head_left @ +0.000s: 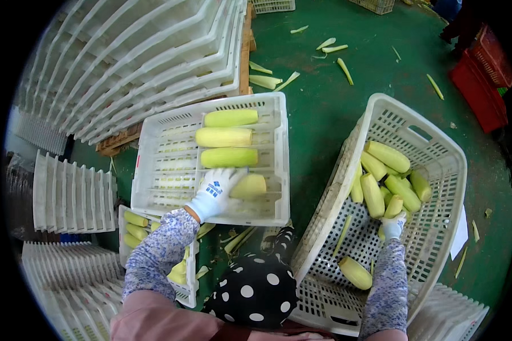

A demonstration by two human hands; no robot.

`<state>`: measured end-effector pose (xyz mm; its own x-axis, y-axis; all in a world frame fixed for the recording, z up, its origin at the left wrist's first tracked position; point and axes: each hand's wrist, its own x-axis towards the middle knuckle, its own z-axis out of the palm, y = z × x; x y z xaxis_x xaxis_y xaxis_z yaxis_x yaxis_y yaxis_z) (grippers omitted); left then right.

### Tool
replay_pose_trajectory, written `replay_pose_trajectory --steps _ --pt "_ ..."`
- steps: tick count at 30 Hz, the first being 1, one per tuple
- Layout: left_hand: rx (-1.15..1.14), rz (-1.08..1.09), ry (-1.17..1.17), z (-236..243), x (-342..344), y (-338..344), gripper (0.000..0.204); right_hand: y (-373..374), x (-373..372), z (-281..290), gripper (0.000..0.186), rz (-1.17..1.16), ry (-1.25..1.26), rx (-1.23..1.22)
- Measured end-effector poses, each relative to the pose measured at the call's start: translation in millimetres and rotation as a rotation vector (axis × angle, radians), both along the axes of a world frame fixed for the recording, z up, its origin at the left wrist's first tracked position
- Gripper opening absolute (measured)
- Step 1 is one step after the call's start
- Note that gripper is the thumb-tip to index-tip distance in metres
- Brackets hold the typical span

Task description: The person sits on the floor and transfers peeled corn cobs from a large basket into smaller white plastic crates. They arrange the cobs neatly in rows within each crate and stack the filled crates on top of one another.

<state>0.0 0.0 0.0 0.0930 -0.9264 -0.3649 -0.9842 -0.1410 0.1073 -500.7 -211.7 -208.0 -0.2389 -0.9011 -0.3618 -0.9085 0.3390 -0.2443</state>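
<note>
My left hand [219, 187], in a white glove, is over a slot of the white divided tray [170, 196]. Its fingers grip the left end of an ear of corn [250, 186], trimmed and in pale green husk. Above it in the tray lie three more ears, the nearest one [230, 157] just beyond my fingers. My right hand [392, 225], gloved too, reaches into the deep white basket [444, 238] at the right. Its fingers close round the lower end of an ear [393, 206] in a pile of ears [388, 157]. One loose ear [355, 273] lies nearer me in the basket.
Stacked white trays [153, 62] rise at the far left on a wooden pallet [116, 141]. A lower tray with ears [136, 230] sits beneath my left arm. Loose husk leaves [265, 81] litter the green floor [318, 108]. Red crates [479, 88] stand far right.
</note>
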Motion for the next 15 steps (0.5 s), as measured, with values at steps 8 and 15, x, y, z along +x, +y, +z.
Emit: replay_pose_trajectory --steps 8,15 --pt "-0.648 -0.008 -0.087 -27.8 23.4 -12.4 0.065 33.6 35.9 86.5 0.087 0.090 -0.889 -0.429" --pt "-0.711 0.904 0.288 -122.1 191.4 -41.0 0.063 93.7 242.2 300.6 0.068 1.293 -0.637 -0.524"
